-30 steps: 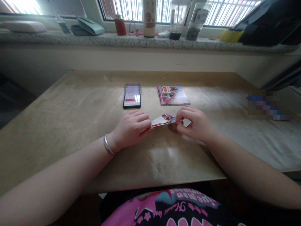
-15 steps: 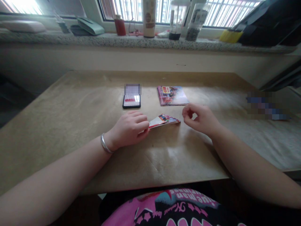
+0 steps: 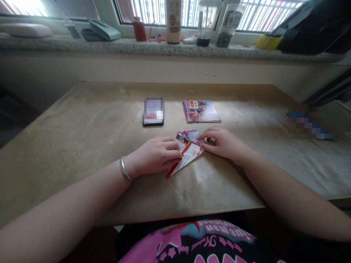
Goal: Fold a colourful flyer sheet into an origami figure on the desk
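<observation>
A folded sheet of printed paper (image 3: pixel 189 154), white, red and multicoloured, lies on the table between my hands, one pointed corner toward me. My left hand (image 3: pixel 159 155), with a silver bangle at the wrist, rests on its left side, fingers curled over the edge. At its right corner, my right hand (image 3: pixel 221 143) pinches the paper between thumb and fingers. Behind the paper sits a small stack of colourful printed sheets (image 3: pixel 204 111). A phone (image 3: pixel 153 111) with a partly blurred screen lies left of that stack.
The tan tabletop (image 3: pixel 82 146) reaches a wall under a granite windowsill (image 3: pixel 115 45). On the sill stand a red bottle (image 3: pixel 139 30), a tall pale bottle (image 3: pixel 173 23), clear containers (image 3: pixel 227 27) and a yellow item (image 3: pixel 268 42). A blurred packet (image 3: pixel 312 124) lies far right.
The folded paper has turned and now lies flatter, its white and red face showing with a corner toward me. My right hand has moved left onto it; my left hand has shifted slightly right.
</observation>
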`<state>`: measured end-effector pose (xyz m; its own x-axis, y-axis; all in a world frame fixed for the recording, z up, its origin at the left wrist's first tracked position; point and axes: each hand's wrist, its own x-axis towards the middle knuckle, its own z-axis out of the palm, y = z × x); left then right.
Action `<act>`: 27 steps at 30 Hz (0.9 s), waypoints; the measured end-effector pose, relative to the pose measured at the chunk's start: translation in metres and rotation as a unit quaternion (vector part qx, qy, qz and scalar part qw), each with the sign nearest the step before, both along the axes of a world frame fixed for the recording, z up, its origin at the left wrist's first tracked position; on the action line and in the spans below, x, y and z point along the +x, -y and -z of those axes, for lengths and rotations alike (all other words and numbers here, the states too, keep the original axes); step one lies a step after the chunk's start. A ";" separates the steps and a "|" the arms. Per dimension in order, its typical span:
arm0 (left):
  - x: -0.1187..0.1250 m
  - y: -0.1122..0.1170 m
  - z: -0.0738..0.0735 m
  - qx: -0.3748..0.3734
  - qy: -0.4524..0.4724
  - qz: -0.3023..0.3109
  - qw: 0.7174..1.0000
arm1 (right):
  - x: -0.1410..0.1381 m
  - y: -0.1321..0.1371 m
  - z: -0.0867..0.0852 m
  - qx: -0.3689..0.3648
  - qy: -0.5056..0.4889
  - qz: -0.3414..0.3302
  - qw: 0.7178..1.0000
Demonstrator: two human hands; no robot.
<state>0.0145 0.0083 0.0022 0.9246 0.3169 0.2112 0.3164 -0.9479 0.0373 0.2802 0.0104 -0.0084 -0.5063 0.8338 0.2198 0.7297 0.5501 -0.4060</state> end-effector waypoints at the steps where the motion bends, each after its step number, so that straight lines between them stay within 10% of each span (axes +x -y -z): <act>1: 0.000 -0.001 0.002 -0.005 0.006 -0.007 1.000 | 0.000 -0.001 0.002 0.007 -0.008 -0.013 1.000; 27: -0.006 -0.002 0.005 -0.057 -0.053 -0.103 0.992 | -0.003 -0.004 0.007 0.030 -0.102 -0.115 0.988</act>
